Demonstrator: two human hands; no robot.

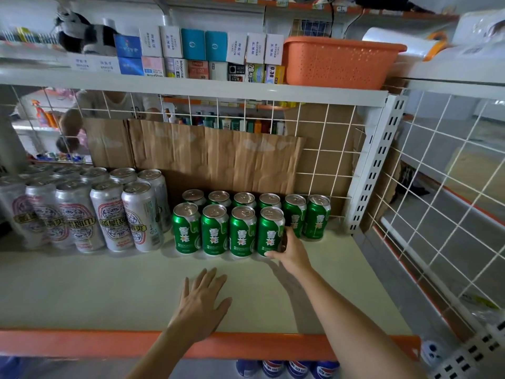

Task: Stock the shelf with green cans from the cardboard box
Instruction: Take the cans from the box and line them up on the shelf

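Observation:
Several green cans stand in two rows on the pale shelf [109,294], against a cardboard sheet at the back. My right hand [291,248] grips the rightmost can of the front row [269,231], thumb at its base and fingers round its right side; the can stands upright on the shelf. My left hand [203,302] lies flat on the shelf in front of the cans, fingers spread, holding nothing. The cardboard box of cans is not in view.
Tall silver cans [109,212] fill the shelf's left part. A white wire grid [437,187] closes the right side and back. An orange basket [338,61] and small cartons sit on the shelf above. Blue cans [287,369] show on the shelf below.

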